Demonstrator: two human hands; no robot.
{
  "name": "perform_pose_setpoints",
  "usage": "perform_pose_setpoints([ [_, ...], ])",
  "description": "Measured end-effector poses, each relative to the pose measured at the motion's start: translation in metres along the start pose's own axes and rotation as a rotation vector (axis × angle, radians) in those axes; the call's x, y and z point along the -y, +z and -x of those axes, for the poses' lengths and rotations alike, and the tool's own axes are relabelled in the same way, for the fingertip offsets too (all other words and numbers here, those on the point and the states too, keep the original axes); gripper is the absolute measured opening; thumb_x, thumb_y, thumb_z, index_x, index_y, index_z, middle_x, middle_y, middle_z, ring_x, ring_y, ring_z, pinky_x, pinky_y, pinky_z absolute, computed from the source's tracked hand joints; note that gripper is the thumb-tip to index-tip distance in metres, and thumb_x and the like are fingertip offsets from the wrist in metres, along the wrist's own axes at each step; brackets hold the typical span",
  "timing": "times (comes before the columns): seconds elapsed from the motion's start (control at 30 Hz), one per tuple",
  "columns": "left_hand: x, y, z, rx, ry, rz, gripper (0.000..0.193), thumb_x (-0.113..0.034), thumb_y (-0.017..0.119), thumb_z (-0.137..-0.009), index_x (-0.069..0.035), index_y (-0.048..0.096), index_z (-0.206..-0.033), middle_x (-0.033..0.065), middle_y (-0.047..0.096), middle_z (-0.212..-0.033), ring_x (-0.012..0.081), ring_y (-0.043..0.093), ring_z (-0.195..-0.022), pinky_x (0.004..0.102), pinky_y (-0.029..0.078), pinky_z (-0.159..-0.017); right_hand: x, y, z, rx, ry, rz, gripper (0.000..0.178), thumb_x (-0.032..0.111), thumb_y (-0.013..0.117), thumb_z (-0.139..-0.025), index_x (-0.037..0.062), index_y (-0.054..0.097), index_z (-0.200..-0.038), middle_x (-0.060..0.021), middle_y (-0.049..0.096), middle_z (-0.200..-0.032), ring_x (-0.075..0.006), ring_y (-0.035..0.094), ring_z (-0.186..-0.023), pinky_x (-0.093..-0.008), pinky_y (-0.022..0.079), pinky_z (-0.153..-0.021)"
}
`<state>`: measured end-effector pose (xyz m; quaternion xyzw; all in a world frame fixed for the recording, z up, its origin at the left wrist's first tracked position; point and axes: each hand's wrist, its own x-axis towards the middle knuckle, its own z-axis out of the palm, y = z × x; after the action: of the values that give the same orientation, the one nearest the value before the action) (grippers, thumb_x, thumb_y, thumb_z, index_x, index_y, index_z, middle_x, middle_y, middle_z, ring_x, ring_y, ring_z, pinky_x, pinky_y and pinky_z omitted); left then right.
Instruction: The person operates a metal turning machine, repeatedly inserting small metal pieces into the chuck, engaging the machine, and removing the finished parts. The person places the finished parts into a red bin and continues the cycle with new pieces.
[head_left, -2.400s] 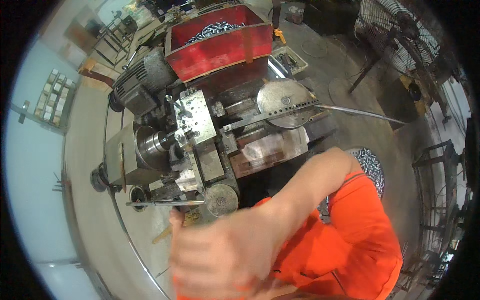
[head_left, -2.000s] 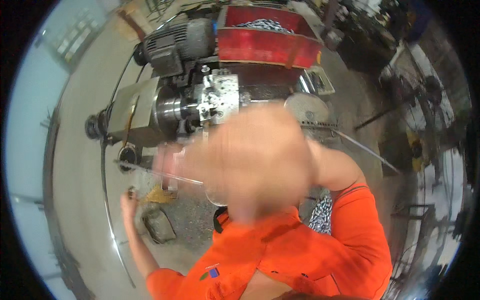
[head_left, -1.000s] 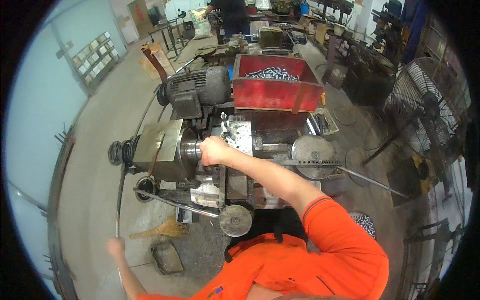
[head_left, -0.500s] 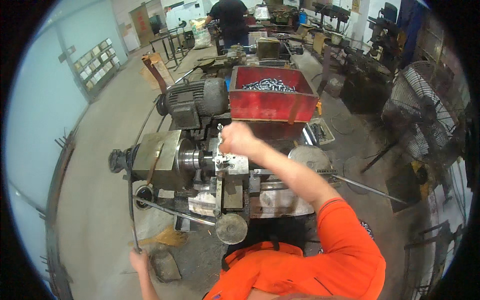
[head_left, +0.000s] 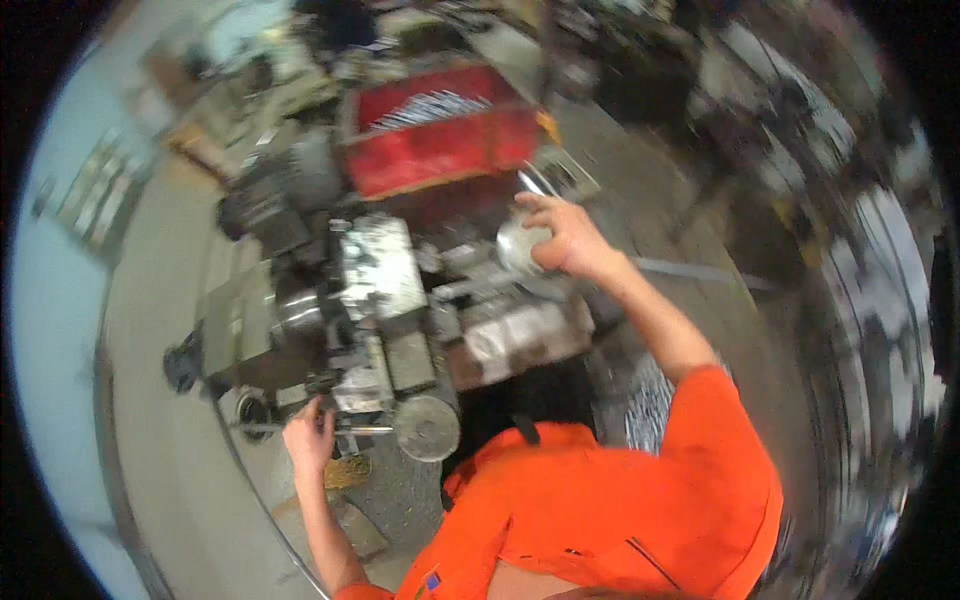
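I stand at a grey metal lathe (head_left: 340, 300); the picture is blurred by motion. My right hand (head_left: 565, 235) reaches out to the machine's right side, its fingers curled over a round, shiny metal wheel (head_left: 515, 248). My left hand (head_left: 308, 440) is low at the machine's front left, closed around a thin metal rod (head_left: 262, 428) that runs sideways. A second round handwheel (head_left: 427, 428) sits just right of that hand. Both orange sleeves (head_left: 620, 500) fill the lower part of the view.
A red bin (head_left: 440, 140) holding metal shavings stands behind the lathe. A motor (head_left: 275, 195) sits at its back left. Concrete floor (head_left: 160, 330) lies to the left, and blurred workshop equipment (head_left: 760, 120) crowds the right.
My right hand has moved from the tool post on top of the lathe rightwards to the round wheel. My left hand has risen from near the floor to the thin rod. The view has swung.
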<state>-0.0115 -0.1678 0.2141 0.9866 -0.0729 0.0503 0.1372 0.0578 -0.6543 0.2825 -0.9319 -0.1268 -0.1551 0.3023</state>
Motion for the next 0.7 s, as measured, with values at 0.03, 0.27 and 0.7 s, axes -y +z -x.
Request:
perform_pose_setpoints([
  [0.03,-0.002,0.011,-0.010,0.031,0.021,0.051,0.026,-0.021,0.063,-0.082,-0.005,0.063,-0.103,0.0149,0.067,-0.083,0.0312,0.064,-0.077,0.0369,0.049,-0.069,-0.022,-0.012,0.025,0.014,0.030,0.080,0.036,0.016,0.060,-0.057,0.0007,0.068,-0.089,-0.0135,0.055,-0.124,-0.0318,0.057,-0.105,-0.0371,0.046,-0.087],
  [0.27,0.067,0.081,-0.017,0.183,-0.160,0.292,0.016,-0.014,0.059,-0.085,0.001,0.062,-0.089,0.0086,0.063,-0.075,0.0163,0.057,-0.063,0.0322,0.046,-0.062,-0.144,-0.069,0.243,0.115,0.938,0.175,0.027,0.019,0.057,-0.063,0.0093,0.071,-0.084,-0.0153,0.066,-0.079,-0.0313,0.064,-0.077,-0.0379,0.052,-0.070],
  [0.7,0.016,0.063,-0.021,0.053,-0.209,0.173,0.022,-0.019,0.061,-0.083,0.001,0.064,-0.090,0.0123,0.064,-0.072,0.0195,0.060,-0.067,0.0348,0.047,-0.064,-0.218,0.027,0.355,0.750,0.715,0.434,0.022,0.015,0.068,-0.056,0.0000,0.067,-0.072,-0.0202,0.065,-0.078,-0.0346,0.064,-0.075,-0.0435,0.052,-0.068],
])
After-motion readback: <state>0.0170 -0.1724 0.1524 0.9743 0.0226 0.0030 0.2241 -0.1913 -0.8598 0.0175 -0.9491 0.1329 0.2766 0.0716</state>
